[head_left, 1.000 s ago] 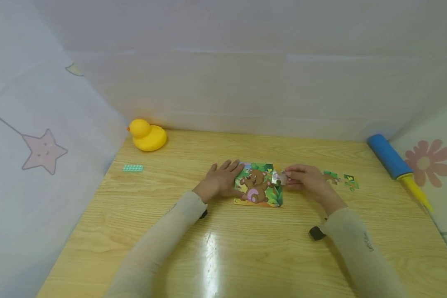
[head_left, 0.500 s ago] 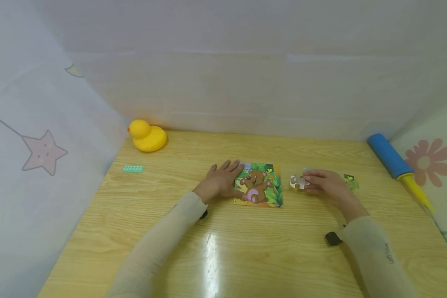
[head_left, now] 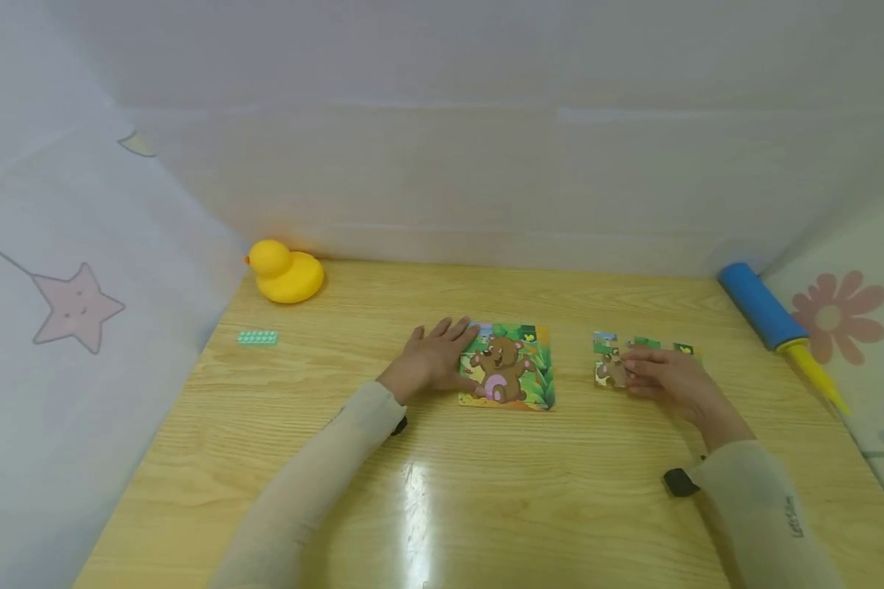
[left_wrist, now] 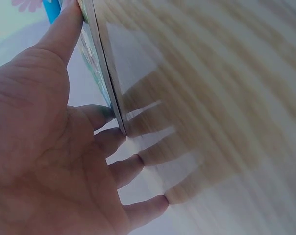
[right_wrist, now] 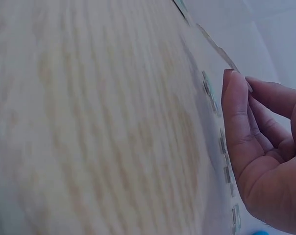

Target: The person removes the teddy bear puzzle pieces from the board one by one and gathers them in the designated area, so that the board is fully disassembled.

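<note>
A bear picture puzzle board (head_left: 511, 368) lies flat mid-table. My left hand (head_left: 430, 360) rests flat beside it, straight fingers against the board's left edge (left_wrist: 96, 68). To the right, my right hand (head_left: 663, 378) lies low over a small group of loose puzzle pieces (head_left: 644, 343). Its fingertips touch a bear-patterned piece (head_left: 606, 364) that lies on the wood. In the right wrist view the fingers (right_wrist: 236, 122) are nearly straight, and thin piece edges (right_wrist: 209, 90) show just beyond them. Part of the loose group is hidden under the hand.
A yellow rubber duck (head_left: 286, 272) sits at the back left, with a small teal block (head_left: 258, 337) in front of it. A blue and yellow pump (head_left: 769, 311) lies along the right edge. White cloth walls surround the wooden table (head_left: 486, 491).
My right hand carried a piece from the board's right edge rightward and lowered it beside the loose pieces. The left hand stayed on the board's left edge.
</note>
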Demonstrator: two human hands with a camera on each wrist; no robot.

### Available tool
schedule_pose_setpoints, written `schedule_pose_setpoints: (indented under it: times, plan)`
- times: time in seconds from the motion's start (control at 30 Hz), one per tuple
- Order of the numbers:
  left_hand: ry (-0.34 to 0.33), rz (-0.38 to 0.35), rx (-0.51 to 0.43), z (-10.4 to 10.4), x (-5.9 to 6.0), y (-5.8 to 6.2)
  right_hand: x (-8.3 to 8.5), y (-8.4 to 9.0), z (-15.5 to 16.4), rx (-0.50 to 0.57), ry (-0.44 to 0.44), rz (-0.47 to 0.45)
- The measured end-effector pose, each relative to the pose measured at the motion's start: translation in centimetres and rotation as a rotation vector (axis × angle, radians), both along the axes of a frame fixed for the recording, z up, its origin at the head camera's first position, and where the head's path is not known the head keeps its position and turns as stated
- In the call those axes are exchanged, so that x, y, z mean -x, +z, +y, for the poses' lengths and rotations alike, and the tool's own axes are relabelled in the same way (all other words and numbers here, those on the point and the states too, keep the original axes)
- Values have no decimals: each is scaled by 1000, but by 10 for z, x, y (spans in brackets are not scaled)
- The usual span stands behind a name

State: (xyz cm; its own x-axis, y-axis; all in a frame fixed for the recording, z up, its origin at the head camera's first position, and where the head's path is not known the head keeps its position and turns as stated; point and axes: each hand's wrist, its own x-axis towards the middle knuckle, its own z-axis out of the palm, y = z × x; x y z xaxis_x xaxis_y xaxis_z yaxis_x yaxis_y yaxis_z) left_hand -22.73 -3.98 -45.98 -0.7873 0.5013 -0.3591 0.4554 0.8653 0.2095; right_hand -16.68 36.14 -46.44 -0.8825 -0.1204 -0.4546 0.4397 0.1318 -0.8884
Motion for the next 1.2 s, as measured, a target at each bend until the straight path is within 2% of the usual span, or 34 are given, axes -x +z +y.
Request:
schedule_pose_setpoints:
  times: [0.23,0.43,0.53,0.8,1.03,1.2]
  plan:
    - [-7,1,4,0,-1,3,0,-7,2,-36,30,12]
    - [-5,-3,8,1,-1,5,0,-9,-1,-211,65,91]
    - [2,-6,7,1,0,5,1,-8,-2,-275,73,114]
    - [-2,-15,2,1,-1,3,-2,4,-2,-366,90,134]
    - [5,-6,6,1,-2,4,-5,11,-1,-388,93,145]
    - [12,-5,2,1,-3,6,0,15,-13,-381,94,152]
